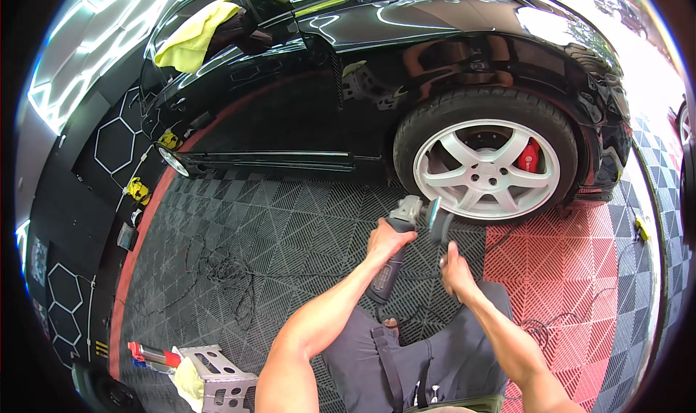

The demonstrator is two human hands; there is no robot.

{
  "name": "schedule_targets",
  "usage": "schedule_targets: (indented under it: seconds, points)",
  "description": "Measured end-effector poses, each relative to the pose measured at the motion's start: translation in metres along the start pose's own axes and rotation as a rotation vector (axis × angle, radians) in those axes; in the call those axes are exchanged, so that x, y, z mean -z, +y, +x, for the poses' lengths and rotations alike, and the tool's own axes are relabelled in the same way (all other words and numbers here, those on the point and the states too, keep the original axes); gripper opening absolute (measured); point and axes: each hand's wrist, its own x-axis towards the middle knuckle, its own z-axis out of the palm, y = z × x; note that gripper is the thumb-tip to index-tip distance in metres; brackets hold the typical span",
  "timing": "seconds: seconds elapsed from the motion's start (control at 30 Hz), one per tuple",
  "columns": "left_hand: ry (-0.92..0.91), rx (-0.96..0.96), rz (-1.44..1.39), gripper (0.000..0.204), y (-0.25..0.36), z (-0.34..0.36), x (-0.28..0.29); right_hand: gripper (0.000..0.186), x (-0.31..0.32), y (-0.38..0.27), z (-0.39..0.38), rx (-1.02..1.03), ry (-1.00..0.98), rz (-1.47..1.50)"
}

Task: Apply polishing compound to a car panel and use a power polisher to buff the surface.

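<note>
My left hand (389, 240) is closed around the dark body of a power polisher (386, 275), which has a silver head (406, 208) and is held low before the white-spoked front wheel (486, 170). My right hand (455, 268), a little to the right, is closed on a dark curved piece (441, 235) beside a pad with a pale blue face (433, 213); whether these join the polisher is unclear. Above them stands the black car (268, 116), with a red brake caliper (529, 154) behind the spokes and a yellow cloth (188, 39) draped by its mirror.
Loose black cables (225, 275) lie on the grey and red tiled floor (551, 268). A folding step stool (225, 377) holding a cloth and red-and-silver tool (152, 355) stands lower left. A hexagon-patterned wall (109, 145) runs along the left; another vehicle (681, 123) shows far right.
</note>
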Motion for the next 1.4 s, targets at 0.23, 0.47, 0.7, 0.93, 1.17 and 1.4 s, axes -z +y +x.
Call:
schedule_targets:
  seconds: [0.23, 0.47, 0.7, 0.93, 1.17, 1.4]
  points:
    - [-0.014, -0.038, 0.009, 0.087, 0.015, -0.007, -0.011, 0.068, 0.016, -0.022, 0.036, 0.004, 0.132, 0.166]
    - [-0.042, 0.039, -0.254, 0.056, -0.005, 0.002, 0.003, 0.067, 0.024, -0.019, 0.012, 0.162, 0.139, -0.006]
    - [-0.363, 0.097, -0.771, 0.034, 0.019, -0.017, 0.007, 0.06, 0.058, 0.007, 0.047, 0.519, 0.356, -0.601]
    - [-0.436, 0.167, -0.791, 0.036, 0.014, -0.019, -0.001, 0.063, 0.046, 0.012, 0.036, 0.509, 0.321, -0.616]
    - [-0.411, 0.167, -0.738, 0.036, 0.023, -0.018, 0.001, 0.056, 0.04, -0.038, 0.008, 0.548, 0.293, -0.424]
    - [-0.419, 0.093, -0.766, 0.038, 0.014, -0.008, 0.003, 0.055, 0.067, -0.012, 0.047, 0.452, 0.339, -0.477]
